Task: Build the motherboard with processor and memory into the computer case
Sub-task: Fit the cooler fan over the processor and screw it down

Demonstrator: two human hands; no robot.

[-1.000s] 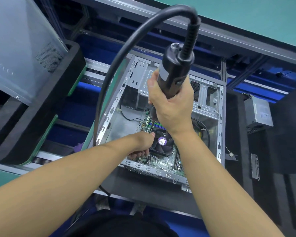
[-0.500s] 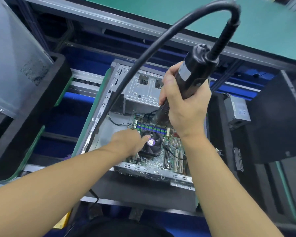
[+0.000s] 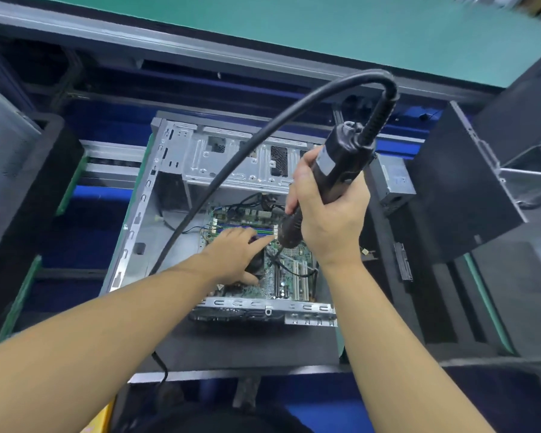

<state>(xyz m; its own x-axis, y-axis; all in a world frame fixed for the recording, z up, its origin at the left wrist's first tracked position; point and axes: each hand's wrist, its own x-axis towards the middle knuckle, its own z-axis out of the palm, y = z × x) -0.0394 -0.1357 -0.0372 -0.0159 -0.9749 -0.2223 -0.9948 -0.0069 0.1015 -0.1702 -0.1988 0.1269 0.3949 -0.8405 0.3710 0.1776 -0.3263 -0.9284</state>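
Right hand (image 3: pixel 328 220), fingers curled round screwdriver (image 3: pixel 334 164) over motherboard (image 3: pixel 291 270); left hand (image 3: pixel 231 254) at its 9 o'clock, fingers straight, on the board.

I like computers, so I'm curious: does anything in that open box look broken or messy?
Nothing looks broken or spilled. The motherboard sits flat in the computer case. The only untidy bits: the thick black cable of the electric screwdriver loops across the open case, and a thin black wire lies loose over the board.
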